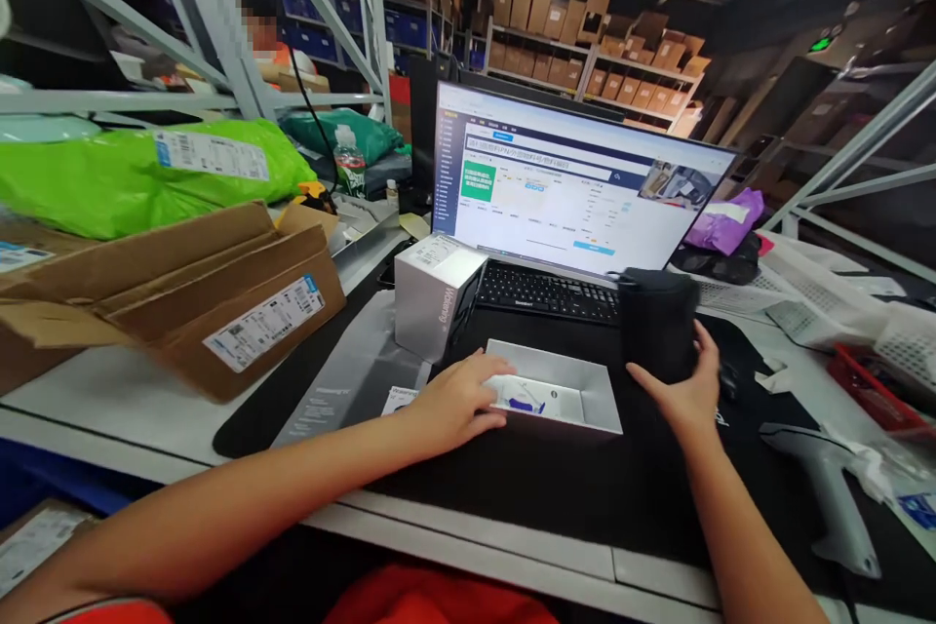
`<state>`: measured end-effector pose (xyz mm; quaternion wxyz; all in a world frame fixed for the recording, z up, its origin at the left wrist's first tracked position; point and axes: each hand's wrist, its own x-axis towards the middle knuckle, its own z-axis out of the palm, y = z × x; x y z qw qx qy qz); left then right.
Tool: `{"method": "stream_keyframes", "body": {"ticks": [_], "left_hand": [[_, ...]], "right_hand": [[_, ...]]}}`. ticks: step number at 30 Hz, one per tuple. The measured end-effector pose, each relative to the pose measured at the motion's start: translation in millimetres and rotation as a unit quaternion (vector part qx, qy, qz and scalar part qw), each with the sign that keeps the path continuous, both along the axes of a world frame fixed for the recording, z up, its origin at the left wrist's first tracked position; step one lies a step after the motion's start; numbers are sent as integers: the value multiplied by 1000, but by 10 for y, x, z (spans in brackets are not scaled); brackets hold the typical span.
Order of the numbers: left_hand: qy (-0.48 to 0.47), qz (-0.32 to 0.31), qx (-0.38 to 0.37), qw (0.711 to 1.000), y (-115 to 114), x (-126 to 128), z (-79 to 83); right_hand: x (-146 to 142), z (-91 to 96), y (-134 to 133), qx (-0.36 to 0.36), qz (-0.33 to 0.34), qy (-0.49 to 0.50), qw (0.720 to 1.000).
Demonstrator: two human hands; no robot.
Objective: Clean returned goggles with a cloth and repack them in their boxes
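Note:
My right hand (pixel 691 385) is wrapped round the lower part of a black cylindrical case (pixel 658 322) with a small loop at its upper left. It is held upright, just right of the open white box (pixel 596 390). At the left end of that box, my left hand (pixel 457 405) grips the rim, its fingers reaching over the edge. Inside the box lies a small blue and white item (pixel 525 404) that I cannot make out. Behind my left hand stands a closed white box (pixel 424 297) with printing on its side. A printed card (pixel 399 400) lies partly under my left wrist.
A monitor (pixel 541 205) and keyboard (pixel 548 292) stand behind. On the left are an opened cardboard box (pixel 255 312) and a green parcel (pixel 146 175). A barcode scanner (pixel 826 487) and white baskets (pixel 819 302) are at right. A clear plastic bag (pixel 343 380) lies on the mat.

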<state>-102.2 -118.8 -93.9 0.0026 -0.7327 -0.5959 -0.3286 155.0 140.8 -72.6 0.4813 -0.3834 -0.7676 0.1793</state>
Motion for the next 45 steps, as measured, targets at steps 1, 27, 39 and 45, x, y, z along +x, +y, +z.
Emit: {"method": "stream_keyframes", "body": {"ticks": [1,27,39,45], "left_hand": [[-9,8,-12,1000,122,-28,18],[-644,58,109,755,247,473,-6],[-544,55,104,831,35,397,72],[-754,-13,45,655,73,495,277]], "right_hand": [[57,21,21,-20,-9,29,999],[-425,-523,-1489,379,329,-200,841],[-206,-116,-951,12,304,-49,951],[-357,-231,-1202,-384,517,-62,763]]}}
